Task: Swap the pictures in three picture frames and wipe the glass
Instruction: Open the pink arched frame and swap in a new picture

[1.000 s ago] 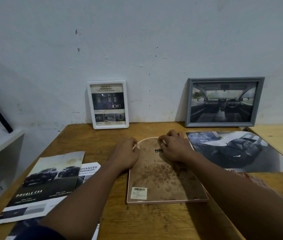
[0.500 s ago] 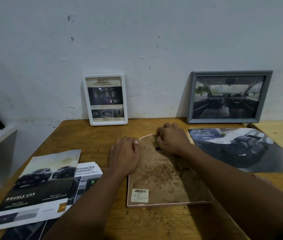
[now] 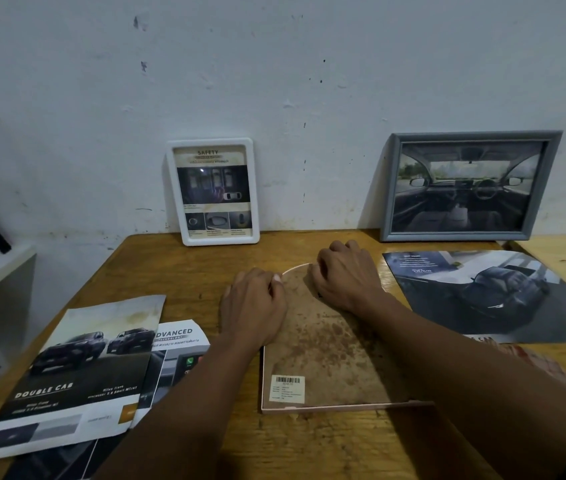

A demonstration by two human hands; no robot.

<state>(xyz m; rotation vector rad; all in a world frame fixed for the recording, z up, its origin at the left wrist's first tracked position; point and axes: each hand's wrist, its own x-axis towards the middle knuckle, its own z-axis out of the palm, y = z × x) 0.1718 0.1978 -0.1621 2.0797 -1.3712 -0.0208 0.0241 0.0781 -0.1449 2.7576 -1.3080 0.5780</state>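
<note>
Your left grip [image 3: 253, 306] curls on the arched frame [image 3: 326, 351] at its 10 o'clock edge. Your right grip [image 3: 343, 278] curls onto its 12 o'clock top.

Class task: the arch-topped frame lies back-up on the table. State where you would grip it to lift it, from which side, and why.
Probably the straight lower side edges of the arch-topped frame, one hand from each side. It lies flat, back up, on the table; straight sides give parallel holds, while the curved top could slip.
</note>
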